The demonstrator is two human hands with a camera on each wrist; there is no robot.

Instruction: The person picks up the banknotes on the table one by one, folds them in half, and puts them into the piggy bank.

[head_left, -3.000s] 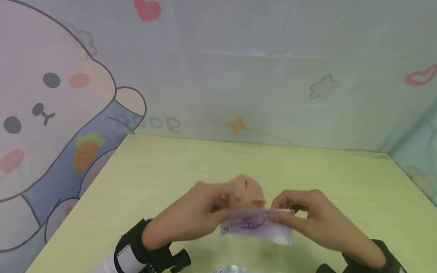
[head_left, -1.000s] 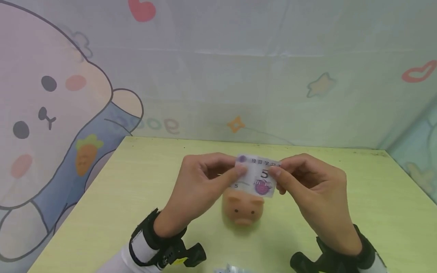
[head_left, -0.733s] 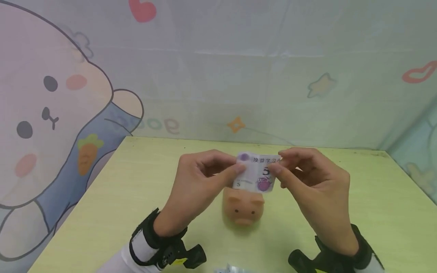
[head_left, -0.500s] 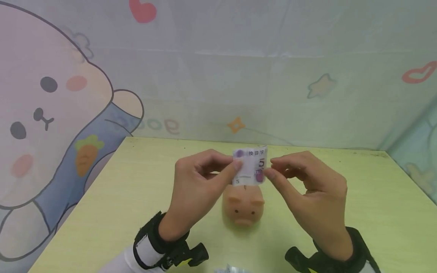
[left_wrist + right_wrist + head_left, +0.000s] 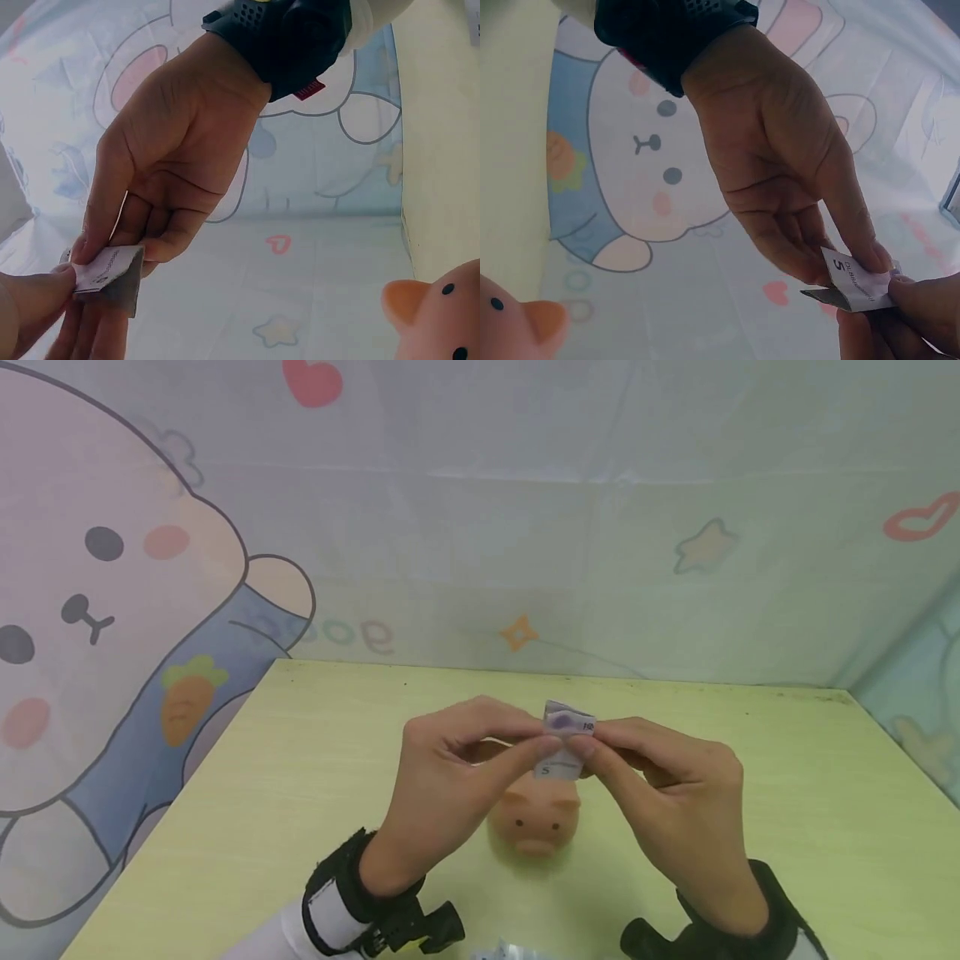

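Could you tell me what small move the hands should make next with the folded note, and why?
Probably lower the folded purple-and-white paper note toward the peach pig-shaped money box: left hand and right hand pinch it narrow just above the pig's back. The slot is hidden now.

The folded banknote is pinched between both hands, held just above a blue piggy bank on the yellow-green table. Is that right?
Not quite: the piggy bank is peach-orange, not blue, as the head view shows. The rest holds: the left hand and right hand both pinch the folded banknote just above it, over the yellow-green table.
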